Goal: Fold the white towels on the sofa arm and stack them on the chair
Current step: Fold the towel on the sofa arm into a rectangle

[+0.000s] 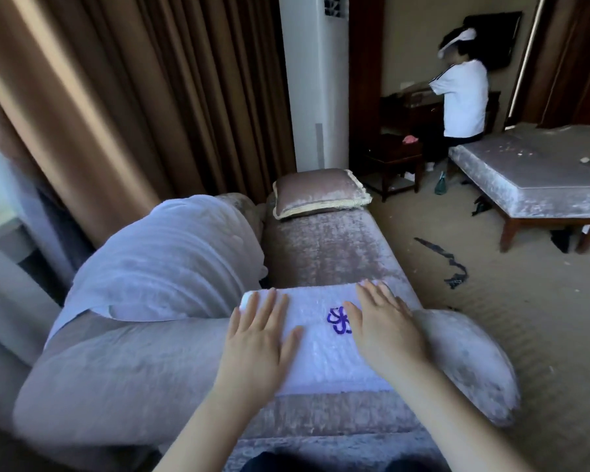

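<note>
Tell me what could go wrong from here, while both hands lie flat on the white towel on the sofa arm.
1. The sofa arm is rounded, so the folded towel may slide or unfold once the left hand and right hand lift.
2. Both hands only press flat; a careless lift may loosen the fold.
3. The draped towel beside it hangs loosely and might slip down.
</note>
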Demonstrator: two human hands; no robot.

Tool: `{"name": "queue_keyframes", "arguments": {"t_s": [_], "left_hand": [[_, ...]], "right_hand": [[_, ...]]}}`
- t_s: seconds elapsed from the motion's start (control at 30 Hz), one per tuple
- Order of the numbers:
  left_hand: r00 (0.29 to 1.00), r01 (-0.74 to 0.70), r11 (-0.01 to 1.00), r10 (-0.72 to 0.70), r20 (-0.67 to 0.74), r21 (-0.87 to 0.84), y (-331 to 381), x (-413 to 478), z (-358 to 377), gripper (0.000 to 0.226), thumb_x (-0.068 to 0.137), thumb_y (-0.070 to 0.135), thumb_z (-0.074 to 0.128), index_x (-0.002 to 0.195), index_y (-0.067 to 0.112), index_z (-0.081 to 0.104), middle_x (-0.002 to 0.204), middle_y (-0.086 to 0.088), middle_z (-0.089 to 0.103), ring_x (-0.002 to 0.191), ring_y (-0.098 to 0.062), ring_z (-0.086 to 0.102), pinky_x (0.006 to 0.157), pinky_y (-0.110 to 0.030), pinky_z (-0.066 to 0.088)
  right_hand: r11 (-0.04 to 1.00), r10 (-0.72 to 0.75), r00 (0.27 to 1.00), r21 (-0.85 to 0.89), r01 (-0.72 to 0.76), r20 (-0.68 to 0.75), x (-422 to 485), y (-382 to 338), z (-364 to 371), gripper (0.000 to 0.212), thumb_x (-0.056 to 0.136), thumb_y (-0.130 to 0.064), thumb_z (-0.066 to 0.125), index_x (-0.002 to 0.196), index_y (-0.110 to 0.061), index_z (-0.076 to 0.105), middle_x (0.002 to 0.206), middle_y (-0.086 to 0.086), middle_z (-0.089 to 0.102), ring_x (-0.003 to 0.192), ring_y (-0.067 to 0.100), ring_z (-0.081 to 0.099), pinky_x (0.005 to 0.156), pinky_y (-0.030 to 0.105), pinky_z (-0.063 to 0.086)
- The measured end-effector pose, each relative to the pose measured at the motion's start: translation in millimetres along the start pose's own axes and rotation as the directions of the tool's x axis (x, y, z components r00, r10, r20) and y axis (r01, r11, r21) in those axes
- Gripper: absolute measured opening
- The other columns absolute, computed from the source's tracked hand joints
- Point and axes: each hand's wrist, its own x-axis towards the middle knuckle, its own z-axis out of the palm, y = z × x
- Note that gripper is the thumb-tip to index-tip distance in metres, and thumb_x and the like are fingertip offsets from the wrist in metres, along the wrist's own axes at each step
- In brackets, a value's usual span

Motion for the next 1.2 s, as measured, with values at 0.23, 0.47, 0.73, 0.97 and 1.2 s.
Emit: {"name": "queue_keyframes", "arguments": {"t_s": [0.23,0.47,0.73,0.97,1.2], "left_hand": [[0.998,0.065,0.997,-0.065,-0.003,-0.030,6,-8,5,0.060,0.095,0.052,0.030,0.134,0.016,0.058,0.143,-0.008,0.052,0.135,-0.035,0.044,0.106,-0.049,0.036],[0.939,0.285,0.803,-0.344,-0.018,-0.523,-5,-23,-19,0.059,0.090,0.046,0.049,0.134,0.008,0.052,0.137,-0.008,0.053,0.126,-0.023,0.049,0.101,-0.037,0.041],[0.772,0.591,0.432,-0.548,0.322,-0.682,-10,-49,-38,0.045,0.075,0.043,0.068,0.104,0.008,0.067,0.096,-0.007,0.072,0.090,-0.026,0.067,0.072,-0.039,0.051],[0.725,0.638,-0.026,-0.315,0.612,-0.769,-10,-98,-41,0.055,0.076,0.040,0.074,0.114,0.002,0.062,0.111,-0.006,0.070,0.101,-0.025,0.067,0.090,-0.043,0.051],[0.699,0.602,-0.086,-0.423,0.576,-0.794,14,-125,-37,0.036,0.087,0.033,0.070,0.103,0.002,0.062,0.099,-0.010,0.071,0.083,-0.020,0.068,0.071,-0.036,0.052]], "right_hand": [[0.995,0.063,0.994,0.077,-0.056,-0.094,-19,4,9,0.063,0.100,-0.054,0.023,0.155,-0.025,0.014,0.162,-0.010,0.006,0.150,0.015,0.002,0.118,0.028,0.011],[0.771,0.343,0.929,0.606,-0.193,-0.140,-37,31,9,0.055,0.097,-0.042,0.050,0.141,-0.010,0.042,0.140,0.008,0.050,0.127,0.028,0.047,0.099,0.037,0.040],[0.681,0.398,0.915,0.689,-0.249,-0.063,-72,28,2,0.049,0.092,-0.030,0.061,0.057,-0.017,0.030,0.049,-0.005,0.028,0.049,0.015,0.027,0.049,0.032,0.016],[0.077,0.393,0.883,0.948,-0.309,0.256,-107,49,17,0.025,0.082,-0.026,0.071,0.090,-0.002,0.067,0.076,-0.002,0.069,0.076,0.015,0.063,0.071,0.028,0.046],[-0.212,0.300,0.888,0.932,-0.294,0.348,-141,49,23,0.019,0.088,-0.020,0.066,0.107,-0.015,0.067,0.103,-0.001,0.075,0.096,0.011,0.070,0.079,0.026,0.056]]}}
